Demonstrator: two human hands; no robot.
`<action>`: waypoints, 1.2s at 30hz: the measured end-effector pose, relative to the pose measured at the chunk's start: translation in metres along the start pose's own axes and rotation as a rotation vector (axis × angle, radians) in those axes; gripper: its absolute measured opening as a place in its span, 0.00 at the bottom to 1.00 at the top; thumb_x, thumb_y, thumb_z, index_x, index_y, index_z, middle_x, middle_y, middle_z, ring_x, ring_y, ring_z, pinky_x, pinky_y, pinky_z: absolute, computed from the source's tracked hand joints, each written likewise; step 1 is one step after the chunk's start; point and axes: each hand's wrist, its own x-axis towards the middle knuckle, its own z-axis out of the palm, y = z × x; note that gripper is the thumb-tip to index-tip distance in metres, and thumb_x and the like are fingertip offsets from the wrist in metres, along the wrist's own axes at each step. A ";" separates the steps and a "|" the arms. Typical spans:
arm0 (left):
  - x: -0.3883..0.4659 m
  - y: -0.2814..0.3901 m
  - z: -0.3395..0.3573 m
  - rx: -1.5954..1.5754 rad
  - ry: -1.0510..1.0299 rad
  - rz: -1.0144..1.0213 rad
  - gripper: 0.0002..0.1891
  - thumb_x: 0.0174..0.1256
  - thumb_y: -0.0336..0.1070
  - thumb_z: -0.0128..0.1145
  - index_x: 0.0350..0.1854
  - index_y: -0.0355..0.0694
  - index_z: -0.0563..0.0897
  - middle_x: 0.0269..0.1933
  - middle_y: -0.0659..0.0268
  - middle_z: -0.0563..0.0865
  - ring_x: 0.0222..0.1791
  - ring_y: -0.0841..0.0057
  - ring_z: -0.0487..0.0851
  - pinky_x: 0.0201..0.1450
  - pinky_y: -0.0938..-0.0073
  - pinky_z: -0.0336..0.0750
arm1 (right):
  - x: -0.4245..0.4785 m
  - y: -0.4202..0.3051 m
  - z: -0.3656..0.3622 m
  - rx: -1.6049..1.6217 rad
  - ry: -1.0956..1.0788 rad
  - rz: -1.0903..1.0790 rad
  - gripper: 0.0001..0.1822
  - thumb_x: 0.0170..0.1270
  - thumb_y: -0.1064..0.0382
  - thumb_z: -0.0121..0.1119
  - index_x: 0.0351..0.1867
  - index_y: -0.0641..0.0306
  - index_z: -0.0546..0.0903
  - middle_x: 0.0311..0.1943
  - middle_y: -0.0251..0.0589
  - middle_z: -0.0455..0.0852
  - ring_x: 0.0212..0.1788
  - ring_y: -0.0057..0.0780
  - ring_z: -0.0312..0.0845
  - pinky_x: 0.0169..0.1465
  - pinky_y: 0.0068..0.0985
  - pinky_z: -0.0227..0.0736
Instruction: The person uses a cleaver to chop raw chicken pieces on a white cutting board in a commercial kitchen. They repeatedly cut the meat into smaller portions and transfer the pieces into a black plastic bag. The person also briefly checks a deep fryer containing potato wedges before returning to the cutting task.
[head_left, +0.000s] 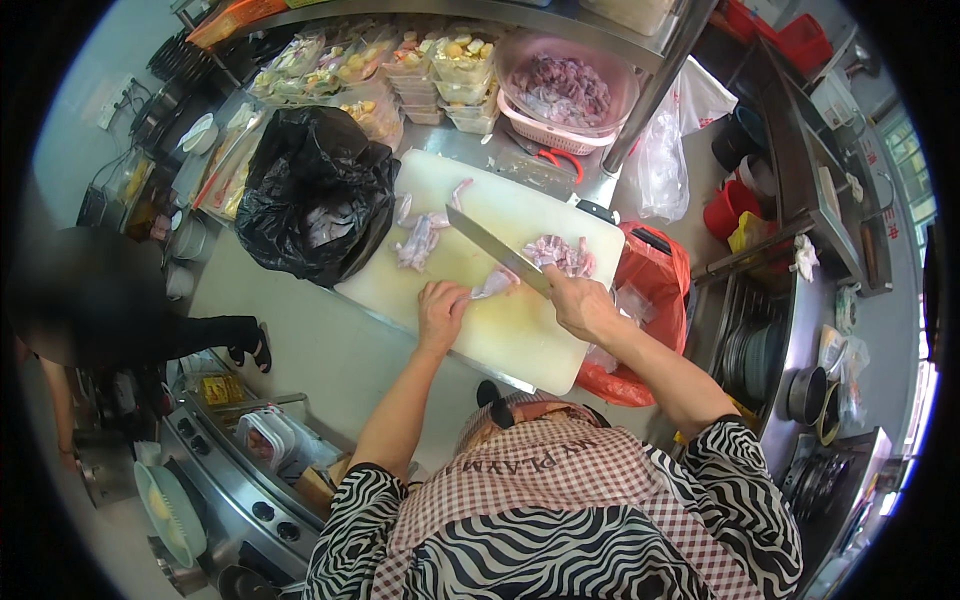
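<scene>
On a white cutting board (540, 352), my left hand (441, 315) grips the thin end of a piece of pale, skinned meat (495, 283). My right hand (581, 300) is closed around a cleaver (499, 251), whose handle is hidden in the palm. The blade slants up and left above the board, beside the held piece. Chopped meat pieces (559, 253) lie in a heap beyond my right hand. A skinned carcass, perhaps frog (421, 238), rests on the board's left half, with slender limbs spread. A black-handled knife (595, 211) lies at the board's far right corner.
A black plastic bag (300, 180) holding pale pieces stands left; a red bag (664, 300) hangs right. Behind are red-handled scissors (562, 161), a bowl of cut meat (570, 86) on a pink basket (559, 139), and stacked food tubs (465, 75). Another person (97, 300) stands at left.
</scene>
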 end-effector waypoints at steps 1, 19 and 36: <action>0.000 -0.001 0.000 0.005 -0.002 -0.002 0.09 0.58 0.29 0.66 0.41 0.42 0.87 0.41 0.64 0.85 0.44 0.61 0.79 0.51 0.61 0.71 | 0.000 -0.008 -0.008 -0.007 -0.005 0.006 0.18 0.67 0.68 0.51 0.58 0.61 0.68 0.32 0.61 0.85 0.33 0.61 0.82 0.37 0.51 0.75; -0.005 -0.003 0.001 -0.011 0.012 0.014 0.08 0.56 0.28 0.66 0.38 0.42 0.86 0.41 0.65 0.84 0.44 0.61 0.79 0.50 0.60 0.70 | -0.032 -0.024 -0.008 0.117 0.045 0.018 0.14 0.70 0.63 0.51 0.53 0.62 0.67 0.28 0.63 0.83 0.34 0.64 0.82 0.37 0.54 0.74; -0.014 0.050 0.026 0.062 0.107 -0.237 0.18 0.54 0.28 0.68 0.47 0.43 0.81 0.45 0.62 0.83 0.49 0.60 0.77 0.55 0.57 0.68 | -0.059 -0.028 -0.023 0.112 0.191 0.016 0.18 0.70 0.67 0.51 0.59 0.62 0.67 0.22 0.61 0.81 0.27 0.61 0.81 0.33 0.51 0.74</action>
